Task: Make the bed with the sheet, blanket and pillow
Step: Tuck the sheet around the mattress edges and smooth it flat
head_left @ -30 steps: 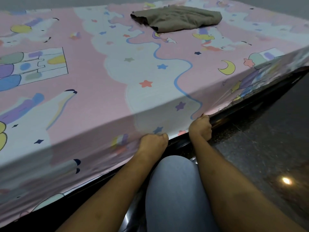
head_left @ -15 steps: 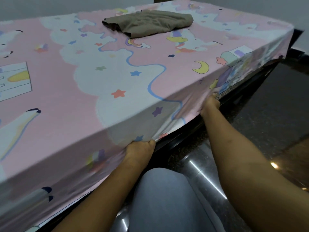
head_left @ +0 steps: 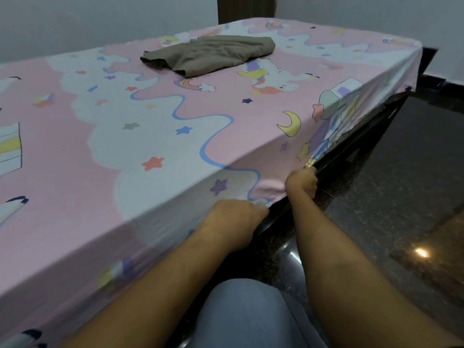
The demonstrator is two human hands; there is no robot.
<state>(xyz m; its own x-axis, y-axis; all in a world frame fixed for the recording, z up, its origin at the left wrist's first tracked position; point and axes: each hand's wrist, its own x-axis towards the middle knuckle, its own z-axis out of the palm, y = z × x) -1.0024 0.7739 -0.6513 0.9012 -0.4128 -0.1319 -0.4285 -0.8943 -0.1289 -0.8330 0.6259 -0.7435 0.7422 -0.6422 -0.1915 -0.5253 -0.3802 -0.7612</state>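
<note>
- The sheet (head_left: 155, 136) (pink, printed with stars and a moon) is spread over the whole bed, from the left edge of the frame to the upper right corner, and its hem hangs down the near side at lower centre.
- The hem is gripped by the left hand (head_left: 233, 222), fingers curled tight on the cloth at the frame's centre; just to the right, the right hand (head_left: 301, 183) is clenched on the same edge against the dark bed frame (head_left: 356, 144).
- The step in hand is judged to be tucking: the hem should be pulled taut downward, then pushed under evenly, so that no slack is left on top.
- A folded olive-brown cloth (head_left: 211, 55) (perhaps the blanket) lies at upper centre; no pillow is seen.
</note>
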